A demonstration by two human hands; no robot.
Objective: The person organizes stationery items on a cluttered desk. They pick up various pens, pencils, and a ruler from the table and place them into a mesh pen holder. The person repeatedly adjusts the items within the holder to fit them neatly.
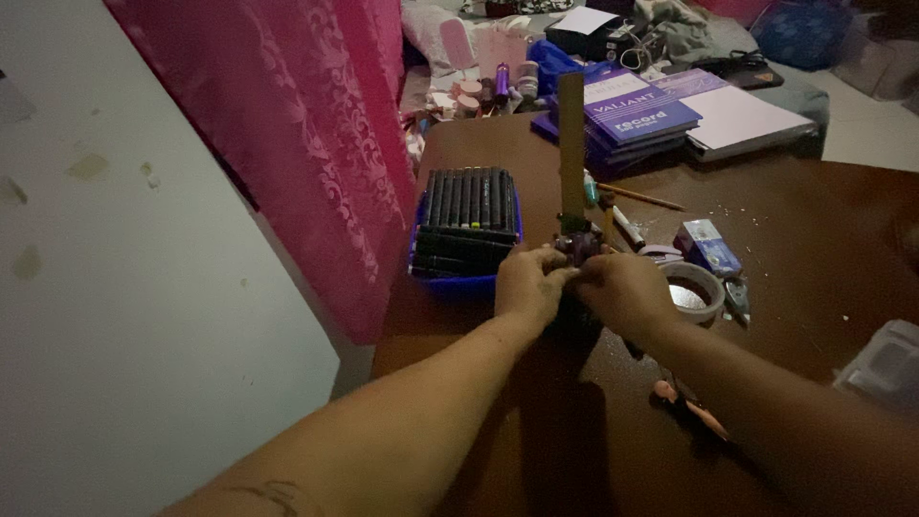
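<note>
On the brown table point(785, 249), beside the blue marker tray point(466, 230), your left hand point(529, 284) and right hand point(627, 292) pinch together on a small dark object point(578, 243), seemingly light, rigid; grip its base.

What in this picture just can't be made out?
- Small dark object pinched by left hand and right hand: fingers cover it, head view dim.
- Clear plastic container: cut off by right edge.
- Clutter behind the table: too small, dark.

bare forearms, dark marking on left forearm point(278, 495)
</note>
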